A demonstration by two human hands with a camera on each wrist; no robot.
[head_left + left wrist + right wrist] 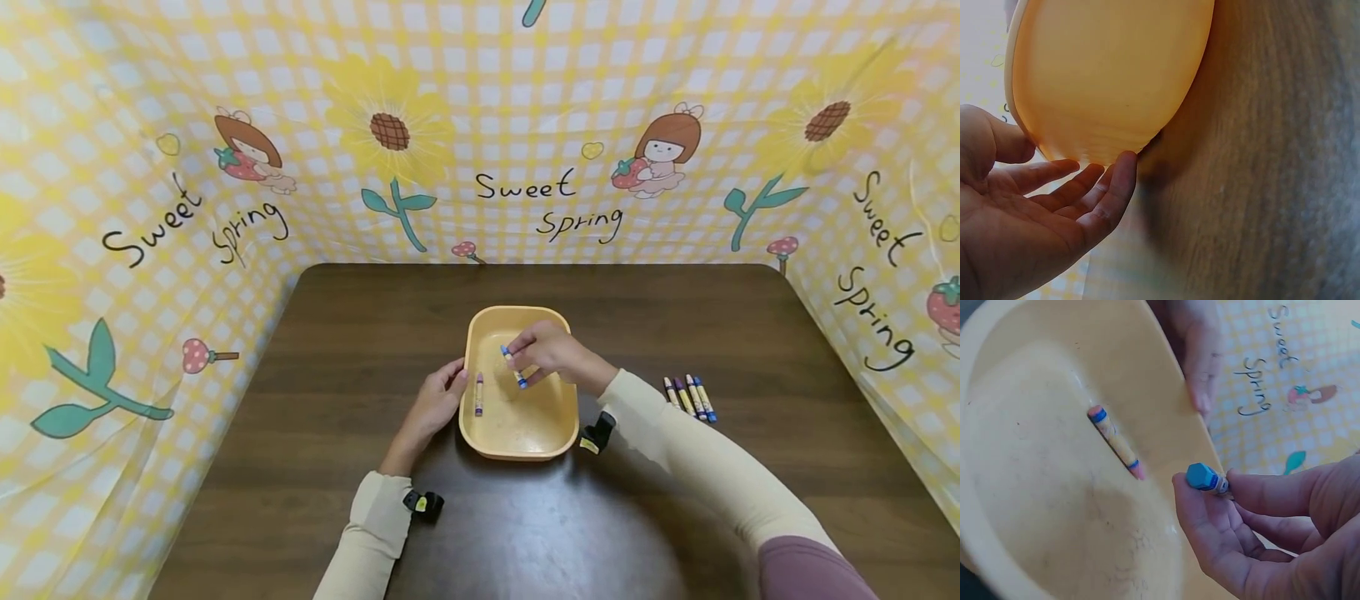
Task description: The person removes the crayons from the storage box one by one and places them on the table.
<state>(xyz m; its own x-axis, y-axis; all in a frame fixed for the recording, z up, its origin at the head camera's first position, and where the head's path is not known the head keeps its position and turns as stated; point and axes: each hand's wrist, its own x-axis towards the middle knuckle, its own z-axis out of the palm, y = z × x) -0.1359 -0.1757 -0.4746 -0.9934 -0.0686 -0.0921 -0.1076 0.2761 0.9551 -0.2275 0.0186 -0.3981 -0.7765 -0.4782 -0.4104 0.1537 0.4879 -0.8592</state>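
A yellow plastic tray [517, 448] stands on the table with a pinkish-purple crayon [479, 395] lying inside along its left side. Over the tray my right hand [553, 350] pinches a blue crayon [514, 367] between thumb and fingers. Its blue flat end faces the camera in the right wrist view, above the tray's wall. My left hand [437, 402] rests at the tray's left side. In the left wrist view, its fingertips [1124, 164] touch the outer wall and the thumb lies by the rim.
Several crayons [690, 398] lie side by side on the dark wooden table [360, 317], to the right of the tray beyond my right forearm. A yellow checked cloth [480, 133] with printed flowers hangs around the table's back and sides.
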